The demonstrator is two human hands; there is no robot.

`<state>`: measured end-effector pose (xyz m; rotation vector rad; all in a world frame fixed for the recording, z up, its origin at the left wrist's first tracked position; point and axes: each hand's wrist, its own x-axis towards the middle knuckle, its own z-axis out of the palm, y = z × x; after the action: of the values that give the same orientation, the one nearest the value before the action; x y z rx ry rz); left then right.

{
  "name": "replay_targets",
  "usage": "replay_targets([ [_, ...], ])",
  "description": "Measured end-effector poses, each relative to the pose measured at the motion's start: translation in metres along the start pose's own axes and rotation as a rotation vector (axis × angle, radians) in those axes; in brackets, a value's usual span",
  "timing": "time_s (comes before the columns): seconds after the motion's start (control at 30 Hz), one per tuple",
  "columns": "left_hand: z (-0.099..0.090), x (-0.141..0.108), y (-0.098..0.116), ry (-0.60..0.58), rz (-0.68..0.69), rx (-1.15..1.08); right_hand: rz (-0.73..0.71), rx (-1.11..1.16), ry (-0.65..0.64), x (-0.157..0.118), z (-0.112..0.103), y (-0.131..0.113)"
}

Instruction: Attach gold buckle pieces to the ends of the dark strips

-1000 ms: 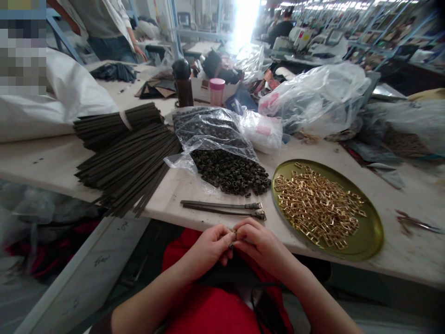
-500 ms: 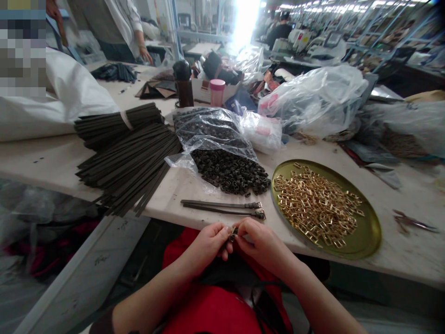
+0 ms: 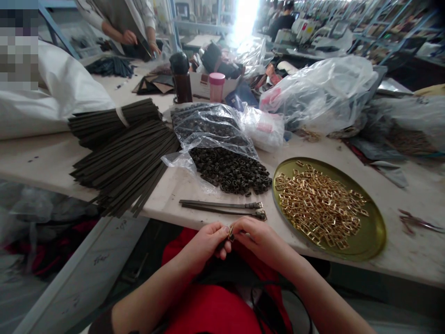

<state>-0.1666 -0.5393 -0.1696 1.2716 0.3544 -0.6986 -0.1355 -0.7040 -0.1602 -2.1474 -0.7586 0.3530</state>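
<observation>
My left hand (image 3: 211, 239) is closed, its thumb and forefinger pinching a small gold buckle (image 3: 231, 235) with dark strap material at it. My right hand (image 3: 255, 235) is closed on the same piece from the other side, fingertips touching the buckle. Most of the strap is hidden by the fingers. Just beyond my hands, two dark straps (image 3: 215, 205) with gold buckles lie side by side on the table (image 3: 167, 195). Behind them dark loops (image 3: 231, 171) spill from a clear plastic bag (image 3: 212, 125). To the right, a round gold tray (image 3: 373, 236) carries a heap of gold buckles (image 3: 321, 208).
Bundled dark strips (image 3: 125, 157) fan over the table's left edge. Pliers (image 3: 420, 220) lie at the far right. A dark bottle (image 3: 181, 79), a pink-lidded jar (image 3: 216, 88) and plastic bags (image 3: 316, 93) stand behind. A co-worker's hand (image 3: 129, 37) is at the back left.
My fingers have shifted slightly around the piece, and the gold buckle shows more plainly between them. The co-worker's two hands now both show, with a dark piece between them. The view has shifted slightly.
</observation>
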Motion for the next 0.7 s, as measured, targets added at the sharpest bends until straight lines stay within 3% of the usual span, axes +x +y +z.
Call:
replay_targets([
  [0.43, 0.0015, -0.0045, 0.0028, -0.045, -0.06, -0.062, 0.06, 0.063, -0.073, 0.0061, -0.0059, -0.0002],
  [0.7, 0.0038, -0.0071, -0.0005, -0.014, -0.028, 0.004, 0.03, -0.041, -0.049, 0.0052, 0.0022, -0.0021],
])
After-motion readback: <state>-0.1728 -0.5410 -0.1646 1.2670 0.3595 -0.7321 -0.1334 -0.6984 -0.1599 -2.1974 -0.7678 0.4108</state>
